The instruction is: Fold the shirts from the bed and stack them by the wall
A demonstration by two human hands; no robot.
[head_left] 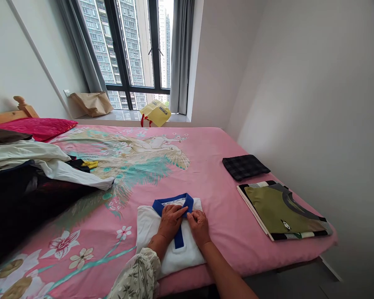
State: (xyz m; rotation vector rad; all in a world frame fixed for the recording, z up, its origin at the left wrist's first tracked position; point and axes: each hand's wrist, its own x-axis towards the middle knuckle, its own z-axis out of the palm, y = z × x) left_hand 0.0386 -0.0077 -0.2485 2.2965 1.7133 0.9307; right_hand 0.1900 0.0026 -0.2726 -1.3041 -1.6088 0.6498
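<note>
A folded white polo shirt (148, 226) with a blue collar and blue placket lies near the front edge of the bed. My left hand (171, 221) rests on its chest, fingers stretched toward the collar and touching it. My right hand (198, 226) lies beside it on the shirt, fingers bent down onto the cloth just right of the placket. Both hands press on the shirt; neither lifts it.
The bed has a pink floral sheet (205, 166). A heap of unfolded clothes (34, 174) lies at left. A stack of folded shirts with an olive one on top (283, 209) and a folded dark checked cloth (245, 166) lie at right. Bags sit on the windowsill.
</note>
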